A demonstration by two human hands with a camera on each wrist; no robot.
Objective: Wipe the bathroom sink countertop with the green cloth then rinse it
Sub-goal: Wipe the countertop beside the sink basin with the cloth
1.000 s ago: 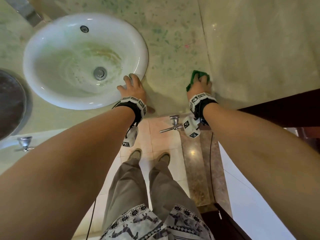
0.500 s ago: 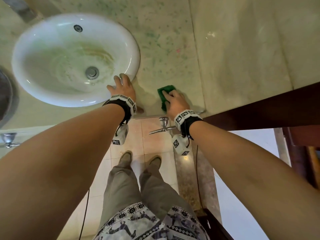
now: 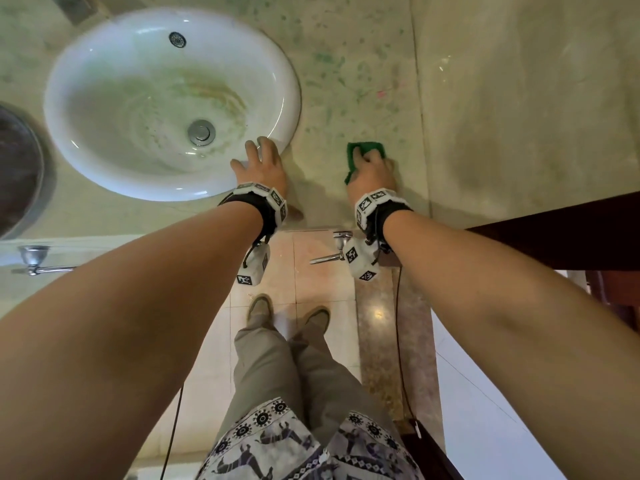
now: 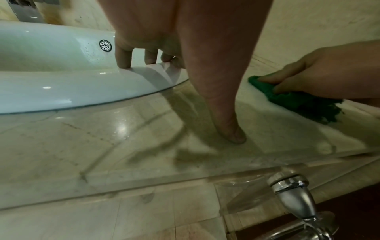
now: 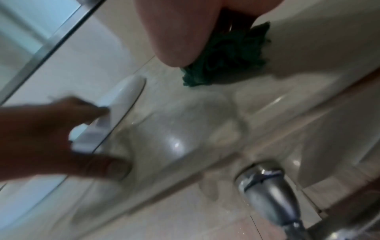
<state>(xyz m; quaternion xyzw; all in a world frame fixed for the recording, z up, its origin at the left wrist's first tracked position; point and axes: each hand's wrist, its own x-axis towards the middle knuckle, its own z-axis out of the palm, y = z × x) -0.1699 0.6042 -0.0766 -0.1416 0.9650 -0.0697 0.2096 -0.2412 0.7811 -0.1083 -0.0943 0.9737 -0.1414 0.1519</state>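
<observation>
1. I see the green cloth (image 3: 366, 154) bunched flat on the countertop (image 3: 349, 98), at about three o'clock from the sink (image 3: 114, 178) and clear of its rim.
2. My right hand (image 3: 371, 171) lies on top of the cloth and presses it down; in the left wrist view its fingers (image 4: 273, 79) curl over the cloth's near edge and grip it.
3. My left hand (image 3: 260, 168) is spread and holds nothing: fingertips (image 4: 123, 64) rest on the sink's rim at roughly four o'clock of the basin, thumb planted on the countertop beside it.
4. The two hands sit near each other, apart, with bare marble between them.
5. Green specks and a small pink mark dot the countertop at twelve o'clock from the cloth.
6. A chrome fixture (image 3: 341, 241) sticks out below the counter's front edge, at six o'clock from the cloth, under my right wrist.
7. The right wrist view is blurred; it shows only the cloth under my palm.
</observation>
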